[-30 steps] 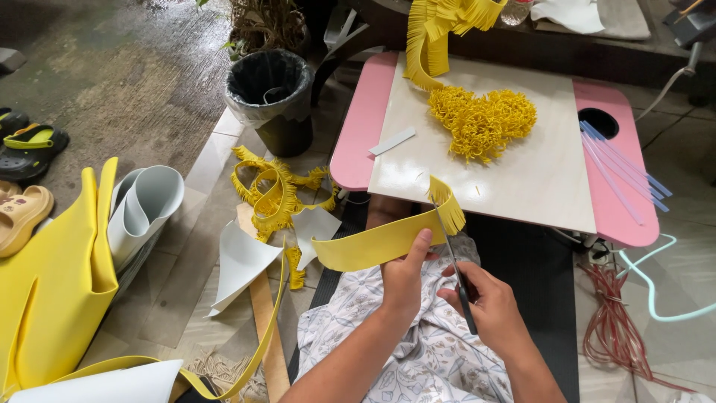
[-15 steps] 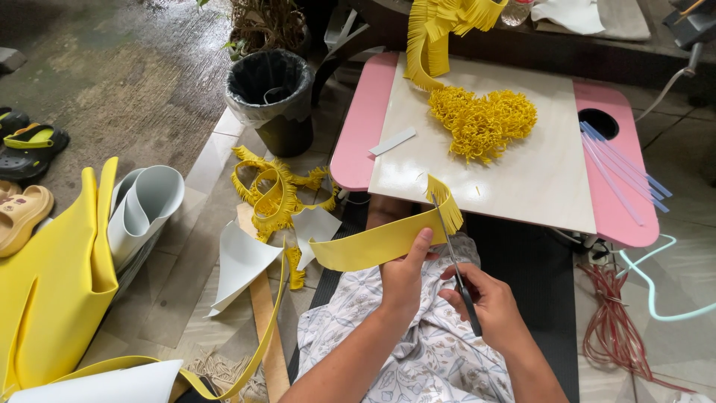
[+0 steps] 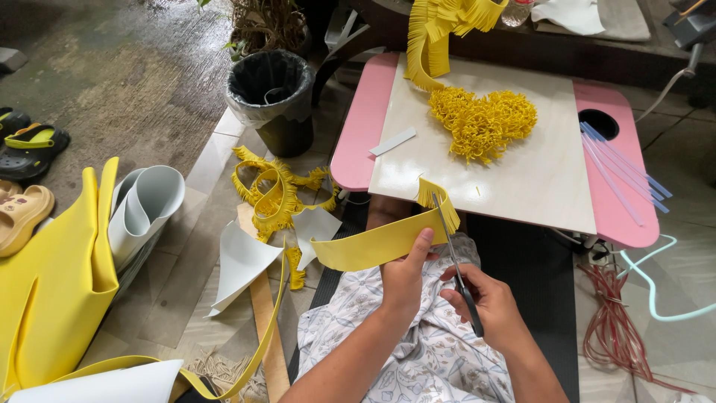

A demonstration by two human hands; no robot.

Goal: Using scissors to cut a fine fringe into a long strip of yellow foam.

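Item one: the left hand [image 3: 405,275] is gripping a long yellow foam strip [image 3: 373,244], thumb lying up its face and fingers closed behind it, holding it in the air just in front of the near edge of the table. The strip's right end is curling upward and is cut into a short fringe [image 3: 432,192]; its left end is trailing down toward the floor.

Item two: the right hand [image 3: 488,304] is wrapped closed around the dark handles of a pair of scissors [image 3: 452,250]. The blades are pointing up and away from the person, their tips sitting at the fringed end of the strip (whether the blades are biting the foam or just beside it cannot be told).

Item three: a low table with pink ends [image 3: 360,127] and a pale board top is standing just beyond the hands. On it are lying a heart-shaped mass of yellow curled fringe [image 3: 481,123], a small white strip [image 3: 393,141] and a bundle of pale blue straws [image 3: 619,168] near a round hole in the right end. A fringed yellow band [image 3: 429,37] is hanging over the far edge.

Item four: on the floor to the left are lying a tangle of fringed yellow strips [image 3: 272,190], white sheet offcuts [image 3: 242,261], a rolled white sheet [image 3: 145,201] and a large yellow sheet [image 3: 52,276]. A black lined bin [image 3: 270,93] is standing beyond them, sandals [image 3: 26,179] at the far left. A red cord bundle [image 3: 615,321] is lying at the right.
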